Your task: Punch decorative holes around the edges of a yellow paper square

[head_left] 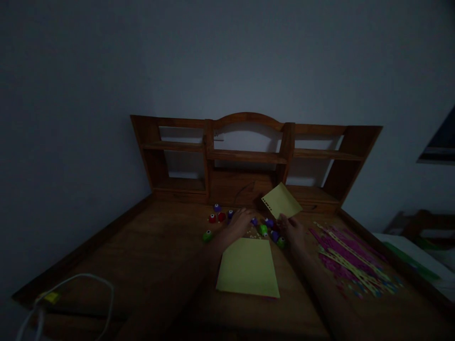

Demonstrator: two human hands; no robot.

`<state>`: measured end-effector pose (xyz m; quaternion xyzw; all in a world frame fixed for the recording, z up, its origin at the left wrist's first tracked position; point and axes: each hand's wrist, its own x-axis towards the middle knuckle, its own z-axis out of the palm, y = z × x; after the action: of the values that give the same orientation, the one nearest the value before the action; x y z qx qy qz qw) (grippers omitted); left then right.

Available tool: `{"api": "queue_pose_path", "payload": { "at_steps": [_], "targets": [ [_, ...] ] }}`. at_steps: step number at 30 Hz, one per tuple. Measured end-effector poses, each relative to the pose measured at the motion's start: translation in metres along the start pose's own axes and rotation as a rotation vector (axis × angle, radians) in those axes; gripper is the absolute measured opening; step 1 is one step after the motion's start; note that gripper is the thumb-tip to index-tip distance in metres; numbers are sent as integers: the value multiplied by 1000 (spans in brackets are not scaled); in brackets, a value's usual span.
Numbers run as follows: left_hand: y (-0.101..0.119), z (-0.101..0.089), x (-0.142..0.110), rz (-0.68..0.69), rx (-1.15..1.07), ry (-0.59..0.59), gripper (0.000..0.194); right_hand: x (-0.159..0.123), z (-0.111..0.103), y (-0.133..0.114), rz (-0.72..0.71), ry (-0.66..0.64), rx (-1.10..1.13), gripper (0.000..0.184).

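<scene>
Wooden worktop (159, 255), dimly lit: nearest I see a white cable (95, 277), then a yellow paper stack (249, 267). My left hand (241, 219) reaches among small one-eyed toys (263, 230); its finger contact I can't tell. My right hand (293, 229) pinches a tilted yellow sheet (282, 201), holes along one edge, before the shelf unit (247, 156).

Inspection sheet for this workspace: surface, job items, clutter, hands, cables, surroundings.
Surface: brown wooden desk, dimly lit
Job items: yellow paper sheet with edge holes, raised; yellow paper stack, flat; small red, purple and green toy figures
Clutter: pink and yellow strips, heaped right
Hands: right hand grips sheet; left hand among figures, grip unclear
Cables: white cable, looped front left
Surroundings: wooden shelf unit, plain wall
</scene>
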<state>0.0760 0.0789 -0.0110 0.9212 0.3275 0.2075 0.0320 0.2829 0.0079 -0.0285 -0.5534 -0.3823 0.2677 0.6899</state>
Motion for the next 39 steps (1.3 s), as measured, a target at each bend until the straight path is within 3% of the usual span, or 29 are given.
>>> {"api": "queue_pose_path", "payload": {
  "at_steps": [4,8,11,15,19,27,32,36,39],
  "targets": [
    [-2,3,5,18,15,17,31,3,-2,6,5,-23,-5,40],
    [-1,-4,-3,-38,-120,144,18,2,-2,5,-9,-36,1,41],
    [-3,-12,-12,-155,-465,292,15,-1,1,0,27,-66,24,43],
    [-8,-11,-20,-354,-1136,469,29,-5,5,-6,31,-94,18,43],
    [-8,-5,-26,-369,-1600,529,31,-8,8,-11,31,-110,7,44],
    [7,-12,-40,-345,-1741,449,26,-30,21,-39,-36,-155,-21,39],
    [10,-14,-41,-398,-1750,371,26,-50,32,-57,14,-208,-47,43],
    [9,-14,-42,-334,-1773,352,38,-52,32,-57,-10,-224,-113,45],
    [8,-10,-43,-295,-1765,335,33,-47,26,-47,-60,-239,-210,46]
  ]
}}
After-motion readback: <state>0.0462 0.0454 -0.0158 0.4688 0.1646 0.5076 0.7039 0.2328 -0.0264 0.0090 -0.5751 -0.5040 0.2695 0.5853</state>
